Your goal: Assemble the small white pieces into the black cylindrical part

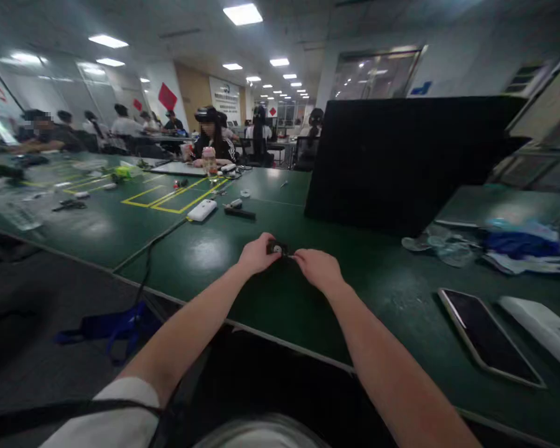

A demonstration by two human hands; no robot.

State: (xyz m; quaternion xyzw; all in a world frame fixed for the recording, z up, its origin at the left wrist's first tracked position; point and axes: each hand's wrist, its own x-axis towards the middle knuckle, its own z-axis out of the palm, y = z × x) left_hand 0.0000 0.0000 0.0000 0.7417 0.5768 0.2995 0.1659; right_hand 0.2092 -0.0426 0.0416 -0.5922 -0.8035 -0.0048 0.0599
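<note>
My left hand is closed round a small black object with a pale round disc on its face. It is too small and blurred to name. From the right, my right hand pinches a thin light-coloured piece that meets the black object's right side. Whether the two are joined, I cannot tell. Both hands are just above the green table, near its front edge. Beyond them lie a black bar-shaped object and a white box-shaped device.
A large black panel stands at the back right. On the right lie a phone, a white device, and clear plastic with blue cloth. Yellow tape marks the table's far left. A person sits opposite.
</note>
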